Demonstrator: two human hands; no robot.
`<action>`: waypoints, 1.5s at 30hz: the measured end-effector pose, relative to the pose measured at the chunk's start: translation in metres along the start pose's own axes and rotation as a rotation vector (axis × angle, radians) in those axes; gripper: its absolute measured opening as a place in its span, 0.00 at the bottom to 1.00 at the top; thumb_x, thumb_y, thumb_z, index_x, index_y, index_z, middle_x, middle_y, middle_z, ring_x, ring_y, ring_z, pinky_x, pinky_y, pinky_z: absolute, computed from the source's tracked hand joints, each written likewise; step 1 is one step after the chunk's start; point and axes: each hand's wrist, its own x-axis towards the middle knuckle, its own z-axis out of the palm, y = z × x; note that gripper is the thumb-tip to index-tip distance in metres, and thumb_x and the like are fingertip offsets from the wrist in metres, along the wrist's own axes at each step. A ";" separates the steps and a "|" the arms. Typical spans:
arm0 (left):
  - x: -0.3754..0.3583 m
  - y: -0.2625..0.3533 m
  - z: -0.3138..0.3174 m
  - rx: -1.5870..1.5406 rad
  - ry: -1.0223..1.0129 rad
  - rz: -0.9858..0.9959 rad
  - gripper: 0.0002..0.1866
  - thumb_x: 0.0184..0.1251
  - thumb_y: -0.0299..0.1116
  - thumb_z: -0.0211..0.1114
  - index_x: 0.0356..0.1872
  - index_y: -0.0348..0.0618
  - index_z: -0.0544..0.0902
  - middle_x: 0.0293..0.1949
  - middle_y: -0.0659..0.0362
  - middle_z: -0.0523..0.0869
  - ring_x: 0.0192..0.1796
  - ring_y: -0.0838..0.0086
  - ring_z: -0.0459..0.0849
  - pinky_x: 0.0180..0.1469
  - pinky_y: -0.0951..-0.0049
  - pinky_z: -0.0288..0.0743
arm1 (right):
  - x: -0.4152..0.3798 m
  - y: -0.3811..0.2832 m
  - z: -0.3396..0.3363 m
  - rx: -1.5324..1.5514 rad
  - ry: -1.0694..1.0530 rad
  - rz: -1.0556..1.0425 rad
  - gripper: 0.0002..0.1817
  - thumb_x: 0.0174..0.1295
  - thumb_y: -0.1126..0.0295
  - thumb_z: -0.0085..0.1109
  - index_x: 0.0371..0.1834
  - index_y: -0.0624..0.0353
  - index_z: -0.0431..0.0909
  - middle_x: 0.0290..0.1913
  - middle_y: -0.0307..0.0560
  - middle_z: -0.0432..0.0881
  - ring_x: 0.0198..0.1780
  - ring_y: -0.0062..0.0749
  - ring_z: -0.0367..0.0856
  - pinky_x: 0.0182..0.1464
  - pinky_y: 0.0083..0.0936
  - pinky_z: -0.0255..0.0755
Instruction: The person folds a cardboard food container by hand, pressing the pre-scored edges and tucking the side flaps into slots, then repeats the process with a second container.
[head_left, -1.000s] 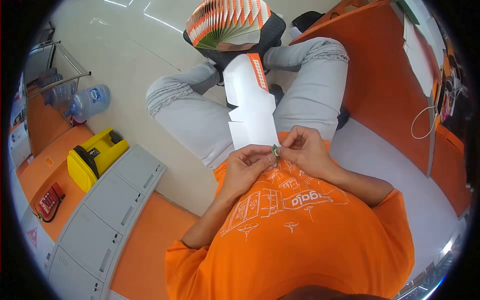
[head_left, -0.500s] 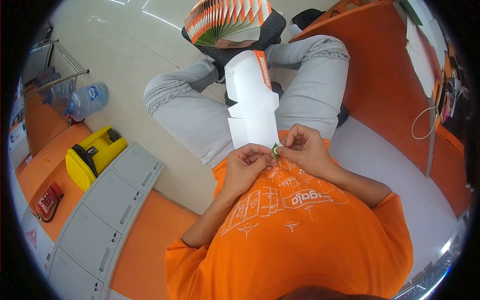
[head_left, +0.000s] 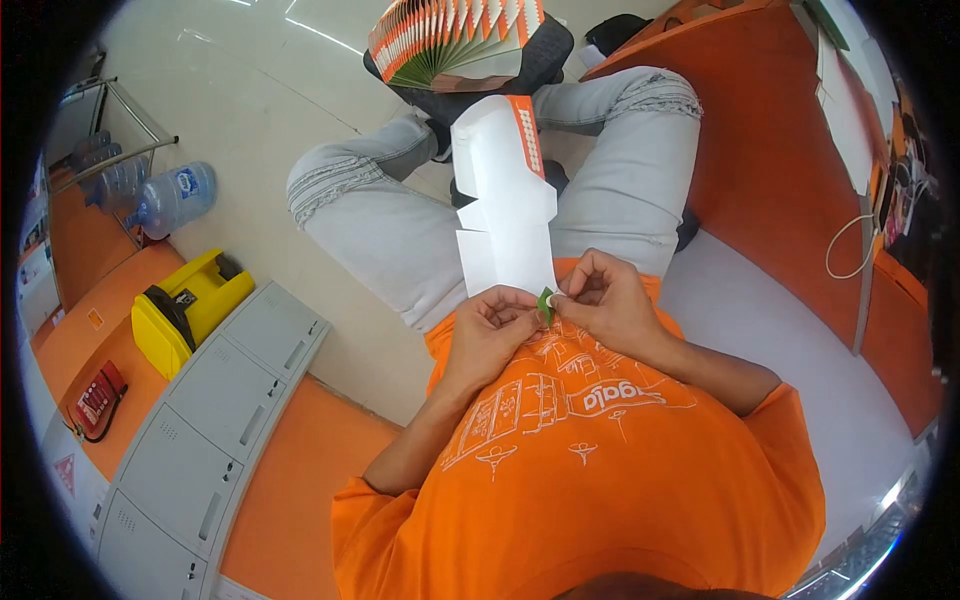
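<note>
An unfolded cardboard carton (head_left: 508, 245), white inside with an orange printed edge, lies lengthwise between my thighs. Its near end reaches my fingers at my waist. There a small green flap (head_left: 545, 307) shows between my hands, apparently the carton's printed outer side. My left hand (head_left: 495, 328) pinches this end from the left, thumb and fingers closed. From the right, my right hand (head_left: 608, 303) pinches the same spot with thumb and forefinger, its other fingers curled. A small white bit shows at the right fingertips; I cannot make out its exact shape.
Beyond my knees, a fanned stack of orange, white and green cartons (head_left: 455, 50) rests on a dark seat (head_left: 548, 60). Grey lockers (head_left: 215, 420), a yellow bin (head_left: 190, 310) and water bottles (head_left: 175, 200) stand left. An orange desk panel (head_left: 760, 130) is at right.
The green flap has turned so that more of its green side shows between my fingertips. My hands have hardly moved, and both still pinch the carton's near end.
</note>
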 end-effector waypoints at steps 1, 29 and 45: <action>0.000 0.000 0.000 -0.013 -0.001 0.006 0.08 0.68 0.22 0.71 0.45 0.31 0.84 0.39 0.53 0.91 0.36 0.77 0.89 0.41 0.80 0.85 | 0.000 0.001 0.000 0.005 0.005 -0.015 0.12 0.61 0.81 0.71 0.33 0.61 0.73 0.33 0.37 0.80 0.34 0.14 0.80 0.38 0.14 0.77; 0.000 0.000 -0.008 -0.059 -0.119 0.001 0.11 0.72 0.23 0.69 0.53 0.32 0.84 0.43 0.54 0.91 0.40 0.78 0.89 0.45 0.81 0.84 | 0.003 0.003 -0.008 0.062 -0.080 0.088 0.15 0.57 0.75 0.79 0.30 0.61 0.76 0.34 0.45 0.87 0.33 0.19 0.83 0.37 0.18 0.78; 0.006 0.009 0.003 0.032 -0.034 0.137 0.08 0.76 0.24 0.66 0.50 0.34 0.80 0.40 0.62 0.86 0.35 0.84 0.80 0.37 0.82 0.75 | 0.007 -0.008 -0.011 0.188 -0.133 -0.004 0.08 0.62 0.75 0.75 0.43 0.65 0.89 0.43 0.47 0.90 0.44 0.24 0.87 0.50 0.21 0.81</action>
